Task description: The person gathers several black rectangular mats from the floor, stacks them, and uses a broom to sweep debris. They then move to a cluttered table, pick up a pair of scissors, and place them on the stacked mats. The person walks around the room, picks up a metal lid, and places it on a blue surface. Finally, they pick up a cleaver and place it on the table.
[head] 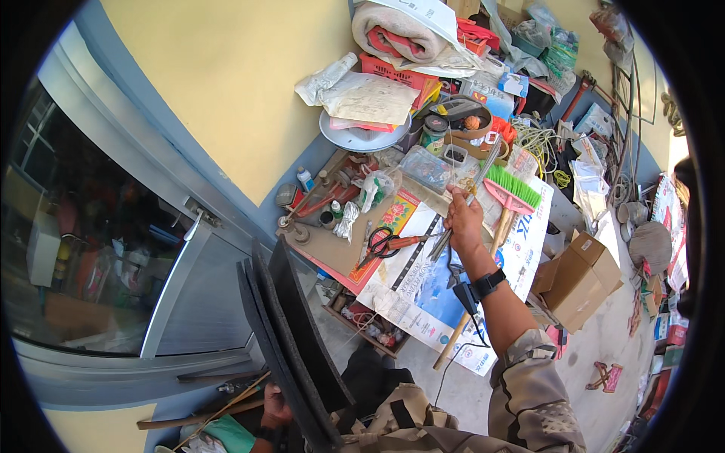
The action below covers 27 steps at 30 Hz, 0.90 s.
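Observation:
My right hand [465, 219] is over the cluttered table, closed around a bundle of thin metal rods [491, 159] whose ends stick out on both sides of the fist. Just left of it lie a screwdriver with an orange handle [403, 242] and black-handled scissors [380, 246]. A green-bristled brush with a pink head [511, 191] and wooden handle rests to the right; dark-handled pliers [455, 270] lie below the hand. My left hand [276, 405], low in the view, is at the edge of several dark foam sheets [291, 345] held upright; its fingers are partly hidden behind them.
A glass door with a metal frame [198, 294] stands at the left. An open cardboard box [583, 277] is right of the table, and a drawer of odds and ends [362, 323] is below its front edge. A white basin [365, 136] with papers and a clear plastic box [427, 169] are farther back.

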Each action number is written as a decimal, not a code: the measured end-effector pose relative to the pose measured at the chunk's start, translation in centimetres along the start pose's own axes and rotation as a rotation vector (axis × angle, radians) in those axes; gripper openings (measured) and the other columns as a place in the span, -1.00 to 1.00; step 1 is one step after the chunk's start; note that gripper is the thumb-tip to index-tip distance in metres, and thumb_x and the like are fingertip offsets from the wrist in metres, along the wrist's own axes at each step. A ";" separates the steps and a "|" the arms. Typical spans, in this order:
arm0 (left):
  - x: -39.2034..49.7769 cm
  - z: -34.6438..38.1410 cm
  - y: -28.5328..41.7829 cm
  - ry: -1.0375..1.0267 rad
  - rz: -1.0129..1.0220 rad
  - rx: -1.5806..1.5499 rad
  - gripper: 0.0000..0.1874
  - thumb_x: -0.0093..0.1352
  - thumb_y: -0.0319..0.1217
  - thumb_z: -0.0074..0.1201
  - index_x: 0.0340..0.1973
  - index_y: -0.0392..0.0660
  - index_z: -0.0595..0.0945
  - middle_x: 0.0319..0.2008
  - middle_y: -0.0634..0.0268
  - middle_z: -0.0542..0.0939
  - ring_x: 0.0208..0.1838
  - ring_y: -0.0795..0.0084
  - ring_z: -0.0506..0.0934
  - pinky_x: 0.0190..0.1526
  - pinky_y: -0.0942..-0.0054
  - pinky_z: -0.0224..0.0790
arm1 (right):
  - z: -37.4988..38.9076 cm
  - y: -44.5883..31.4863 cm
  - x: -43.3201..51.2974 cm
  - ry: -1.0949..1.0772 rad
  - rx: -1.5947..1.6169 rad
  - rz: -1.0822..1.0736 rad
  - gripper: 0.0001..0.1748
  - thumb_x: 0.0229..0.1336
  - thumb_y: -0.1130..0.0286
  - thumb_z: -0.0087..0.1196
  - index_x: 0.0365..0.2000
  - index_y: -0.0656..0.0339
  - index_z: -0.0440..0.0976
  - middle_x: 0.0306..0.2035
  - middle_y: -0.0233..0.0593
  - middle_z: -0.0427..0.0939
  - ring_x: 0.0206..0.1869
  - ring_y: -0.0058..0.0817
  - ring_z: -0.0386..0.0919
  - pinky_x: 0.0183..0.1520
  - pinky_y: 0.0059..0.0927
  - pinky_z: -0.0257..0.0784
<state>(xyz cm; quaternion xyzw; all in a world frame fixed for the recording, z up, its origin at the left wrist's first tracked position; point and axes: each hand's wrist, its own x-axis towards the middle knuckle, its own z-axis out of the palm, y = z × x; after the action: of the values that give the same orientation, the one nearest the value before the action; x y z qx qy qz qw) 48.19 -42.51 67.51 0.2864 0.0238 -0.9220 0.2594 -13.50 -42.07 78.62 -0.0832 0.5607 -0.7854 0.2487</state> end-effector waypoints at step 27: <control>1.7 1.9 1.2 0.016 0.098 0.174 -0.39 0.20 -0.31 0.12 0.20 -0.21 0.63 0.15 0.10 0.70 0.17 0.00 0.65 0.34 -0.01 0.47 | -3.0 4.4 -12.7 -0.285 -0.325 0.263 -0.70 0.55 0.27 0.00 0.11 0.14 0.58 -0.53 -0.38 0.57 -0.66 -0.65 0.36 -0.60 -0.46 0.30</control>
<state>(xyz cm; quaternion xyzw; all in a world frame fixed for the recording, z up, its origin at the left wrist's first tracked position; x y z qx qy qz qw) 46.60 -44.71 68.34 0.3161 -0.0683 -0.9044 0.2783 -2.46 -34.47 75.32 -0.1582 0.6447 -0.6264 0.4086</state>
